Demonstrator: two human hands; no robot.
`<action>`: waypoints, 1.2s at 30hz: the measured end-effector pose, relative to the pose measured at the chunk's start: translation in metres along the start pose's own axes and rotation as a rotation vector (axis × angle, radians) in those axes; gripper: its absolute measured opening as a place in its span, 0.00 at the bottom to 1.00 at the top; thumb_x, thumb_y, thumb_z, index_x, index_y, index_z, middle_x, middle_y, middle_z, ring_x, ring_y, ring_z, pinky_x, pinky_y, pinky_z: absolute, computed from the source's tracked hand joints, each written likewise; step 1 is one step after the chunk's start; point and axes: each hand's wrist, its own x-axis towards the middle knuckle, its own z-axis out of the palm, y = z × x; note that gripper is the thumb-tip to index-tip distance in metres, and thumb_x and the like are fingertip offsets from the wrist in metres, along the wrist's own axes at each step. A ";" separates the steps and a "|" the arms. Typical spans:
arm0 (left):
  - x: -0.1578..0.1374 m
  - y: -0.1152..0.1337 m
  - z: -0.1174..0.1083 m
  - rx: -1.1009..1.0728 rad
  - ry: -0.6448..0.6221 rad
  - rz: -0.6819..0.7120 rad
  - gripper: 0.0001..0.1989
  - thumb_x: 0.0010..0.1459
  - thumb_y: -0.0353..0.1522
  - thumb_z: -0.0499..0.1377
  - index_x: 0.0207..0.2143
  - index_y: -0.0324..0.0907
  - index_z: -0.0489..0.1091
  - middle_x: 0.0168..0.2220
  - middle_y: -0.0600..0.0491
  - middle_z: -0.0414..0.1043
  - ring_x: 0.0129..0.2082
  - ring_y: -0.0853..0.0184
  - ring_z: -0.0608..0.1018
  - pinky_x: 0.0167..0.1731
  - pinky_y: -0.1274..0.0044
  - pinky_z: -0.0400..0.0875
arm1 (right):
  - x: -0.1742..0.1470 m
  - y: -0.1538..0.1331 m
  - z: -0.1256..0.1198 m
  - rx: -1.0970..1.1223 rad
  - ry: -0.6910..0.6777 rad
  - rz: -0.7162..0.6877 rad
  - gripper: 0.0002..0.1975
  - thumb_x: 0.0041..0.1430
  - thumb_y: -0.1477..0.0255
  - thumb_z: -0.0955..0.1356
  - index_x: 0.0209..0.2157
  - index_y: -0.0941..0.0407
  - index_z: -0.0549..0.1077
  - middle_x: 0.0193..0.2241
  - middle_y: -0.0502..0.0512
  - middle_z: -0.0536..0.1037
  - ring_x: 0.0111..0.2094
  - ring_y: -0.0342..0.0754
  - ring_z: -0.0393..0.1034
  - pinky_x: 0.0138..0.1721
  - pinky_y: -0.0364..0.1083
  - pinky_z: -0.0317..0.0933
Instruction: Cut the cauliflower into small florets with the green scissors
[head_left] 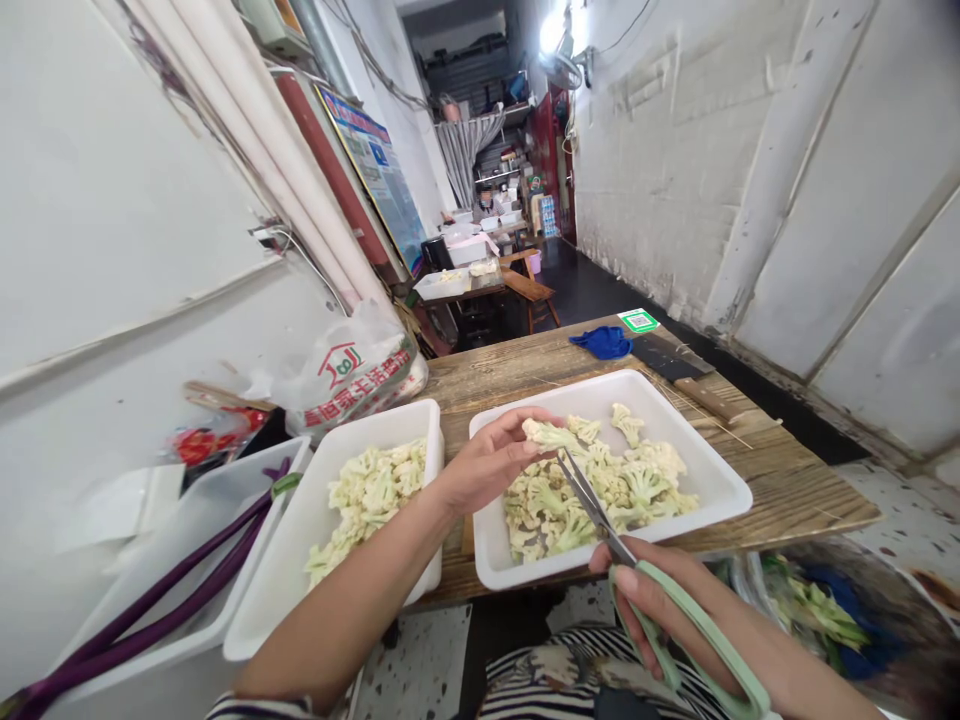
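My left hand [506, 450] is closed on a pale cauliflower floret [549, 436], held above the right-hand white tray [727, 492]. Green-handled scissors [600, 508] are gripped in my right hand [667, 590]. Their blades are a little apart and point up at the floret's stem; whether they touch it I cannot tell. Cut cauliflower pieces [645, 478] lie in the tray beneath both hands. Left of my forearm, a second white tray [431, 430] holds more cauliflower [375, 490], partly hidden by the arm.
Long purple eggplants [217, 575] lie across a white bin at the left. A printed plastic bag [352, 370] stands behind the trays. Beyond the right tray are a cleaver [686, 375] and a blue cloth [604, 342]. Trimmings [821, 610] sit in a bag at lower right.
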 end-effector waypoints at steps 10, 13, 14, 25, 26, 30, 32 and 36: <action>0.003 -0.006 -0.003 -0.117 0.076 -0.100 0.25 0.49 0.23 0.59 0.51 0.43 0.72 0.55 0.45 0.71 0.48 0.61 0.75 0.49 0.69 0.65 | -0.007 -0.006 -0.001 -0.010 -0.010 0.066 0.25 0.65 0.49 0.58 0.44 0.56 0.67 0.21 0.48 0.70 0.23 0.44 0.67 0.29 0.44 0.63; 0.003 -0.008 0.000 -0.082 0.091 -0.091 0.25 0.49 0.22 0.58 0.51 0.44 0.72 0.54 0.47 0.72 0.50 0.61 0.74 0.50 0.69 0.63 | -0.004 -0.005 -0.002 -0.024 -0.018 0.046 0.24 0.65 0.50 0.58 0.41 0.57 0.68 0.21 0.48 0.70 0.22 0.43 0.66 0.29 0.43 0.63; 0.003 -0.008 0.000 -0.068 0.091 -0.085 0.25 0.49 0.22 0.57 0.51 0.45 0.72 0.54 0.47 0.72 0.50 0.62 0.74 0.51 0.69 0.63 | -0.003 -0.005 -0.002 -0.025 -0.019 0.043 0.24 0.65 0.50 0.58 0.40 0.57 0.68 0.21 0.48 0.70 0.22 0.43 0.66 0.29 0.43 0.62; 0.005 -0.016 0.005 0.031 0.065 -0.110 0.26 0.48 0.24 0.56 0.51 0.46 0.72 0.49 0.49 0.74 0.42 0.65 0.72 0.40 0.74 0.62 | -0.006 -0.012 0.001 -0.005 0.024 0.115 0.25 0.60 0.46 0.61 0.33 0.55 0.68 0.19 0.47 0.69 0.19 0.42 0.64 0.22 0.41 0.60; 0.005 -0.017 0.006 0.035 0.068 -0.102 0.25 0.49 0.24 0.56 0.51 0.46 0.71 0.48 0.49 0.74 0.42 0.66 0.72 0.39 0.75 0.62 | -0.006 -0.014 0.001 -0.001 0.018 0.114 0.25 0.60 0.46 0.61 0.30 0.55 0.68 0.20 0.48 0.69 0.19 0.43 0.64 0.23 0.42 0.60; 0.004 -0.019 0.008 0.044 0.079 -0.053 0.25 0.50 0.26 0.55 0.52 0.45 0.70 0.48 0.49 0.73 0.39 0.67 0.71 0.38 0.75 0.61 | -0.006 -0.014 0.003 0.037 0.026 0.122 0.24 0.62 0.48 0.61 0.27 0.55 0.65 0.19 0.48 0.70 0.19 0.43 0.65 0.23 0.42 0.61; 0.003 -0.018 0.009 0.061 0.073 -0.038 0.24 0.50 0.26 0.55 0.52 0.45 0.70 0.48 0.49 0.73 0.38 0.67 0.71 0.38 0.75 0.60 | -0.006 -0.011 0.004 0.112 0.029 0.134 0.25 0.61 0.47 0.60 0.30 0.55 0.66 0.18 0.47 0.68 0.18 0.42 0.64 0.21 0.42 0.60; 0.002 -0.016 0.011 0.024 0.119 -0.051 0.25 0.50 0.25 0.55 0.52 0.45 0.70 0.43 0.50 0.74 0.39 0.66 0.71 0.38 0.75 0.61 | -0.005 -0.005 0.005 0.193 0.002 0.120 0.27 0.62 0.46 0.58 0.38 0.56 0.68 0.15 0.46 0.65 0.15 0.41 0.61 0.18 0.40 0.58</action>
